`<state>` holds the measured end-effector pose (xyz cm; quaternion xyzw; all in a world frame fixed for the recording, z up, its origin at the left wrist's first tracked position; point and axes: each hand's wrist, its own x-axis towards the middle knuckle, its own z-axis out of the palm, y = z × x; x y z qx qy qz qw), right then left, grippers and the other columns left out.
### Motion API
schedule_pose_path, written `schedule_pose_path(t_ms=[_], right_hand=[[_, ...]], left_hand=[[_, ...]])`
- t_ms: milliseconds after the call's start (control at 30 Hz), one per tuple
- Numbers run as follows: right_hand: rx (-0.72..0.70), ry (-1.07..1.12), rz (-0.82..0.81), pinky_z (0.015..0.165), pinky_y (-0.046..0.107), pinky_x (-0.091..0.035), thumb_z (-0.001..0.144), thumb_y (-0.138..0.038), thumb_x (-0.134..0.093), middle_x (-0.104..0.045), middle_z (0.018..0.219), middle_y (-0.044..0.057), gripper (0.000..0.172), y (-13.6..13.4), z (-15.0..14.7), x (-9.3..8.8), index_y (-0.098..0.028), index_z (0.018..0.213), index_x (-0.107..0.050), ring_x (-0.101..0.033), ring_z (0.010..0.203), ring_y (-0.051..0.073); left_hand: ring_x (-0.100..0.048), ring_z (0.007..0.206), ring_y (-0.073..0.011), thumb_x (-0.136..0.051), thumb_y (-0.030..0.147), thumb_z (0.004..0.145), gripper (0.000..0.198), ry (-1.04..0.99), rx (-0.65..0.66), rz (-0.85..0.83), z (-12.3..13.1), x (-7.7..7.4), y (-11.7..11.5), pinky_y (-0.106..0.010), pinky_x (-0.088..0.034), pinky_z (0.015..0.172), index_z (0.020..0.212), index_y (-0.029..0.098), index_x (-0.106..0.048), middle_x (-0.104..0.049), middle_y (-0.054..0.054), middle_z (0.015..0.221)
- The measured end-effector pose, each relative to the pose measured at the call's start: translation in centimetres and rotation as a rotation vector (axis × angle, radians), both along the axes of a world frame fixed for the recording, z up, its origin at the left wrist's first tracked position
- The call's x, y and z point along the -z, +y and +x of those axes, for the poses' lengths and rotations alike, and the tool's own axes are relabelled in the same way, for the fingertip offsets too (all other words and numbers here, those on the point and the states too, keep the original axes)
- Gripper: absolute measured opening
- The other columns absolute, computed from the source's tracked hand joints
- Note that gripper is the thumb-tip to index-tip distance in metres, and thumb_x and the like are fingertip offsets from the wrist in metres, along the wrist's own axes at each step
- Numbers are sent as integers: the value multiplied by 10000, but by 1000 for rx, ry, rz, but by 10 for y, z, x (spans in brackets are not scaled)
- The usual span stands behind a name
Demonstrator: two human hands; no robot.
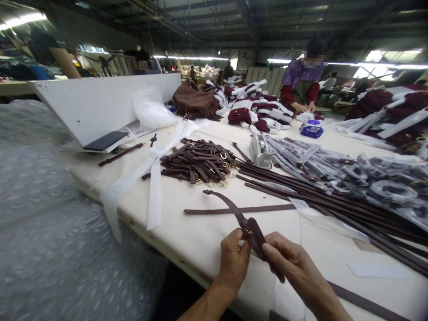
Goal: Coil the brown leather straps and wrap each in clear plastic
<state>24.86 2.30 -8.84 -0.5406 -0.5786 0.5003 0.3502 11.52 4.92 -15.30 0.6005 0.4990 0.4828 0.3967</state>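
My left hand (234, 260) and my right hand (287, 259) both pinch a dark brown leather strap (233, 209) near the table's front edge. The strap is looped where my fingers meet, at a small metal buckle, and its free end curves away to the left and back over the white tabletop (183, 229). Both hands are closed on the strap, thumbs on top.
A heap of short brown strap pieces with gold rings (200, 163) lies mid-table. Long dark straps (339, 197) fan out to the right beside wrapped bundles (375, 180). Bubble wrap (39, 220) covers the left. A person (303, 84) works at the far end among maroon bags (251, 110).
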Motion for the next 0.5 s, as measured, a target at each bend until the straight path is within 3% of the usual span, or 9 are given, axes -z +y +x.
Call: schedule_pose_path(t_ms=[133,267,500], right_hand=[[-42,-22,-138,388,180,-270,830,-490,-490,-364,583,-51,366,0,10,7,-161,673,-480,-356,448,58],[-126,-35,-140,390,185,-287,828,-491,-488,-372,723,-28,383,0,12,7,-150,656,-467,-369,481,45],[-127,-5,-80,403,191,-310,844,-481,-463,-390,727,-13,381,5,6,1,-150,657,-474,-390,507,61]], left_hand=[[-521,592,-109,-462,253,861,170,10,9,2,1,2,-1,-198,-392,522,742,160,-540,-558,6,667],[-519,611,-113,-466,186,843,135,42,16,41,2,3,-2,-203,-386,535,727,159,-530,-556,2,676],[-490,614,-118,-461,115,822,158,147,-3,182,2,6,-4,-220,-358,547,678,167,-497,-527,0,664]])
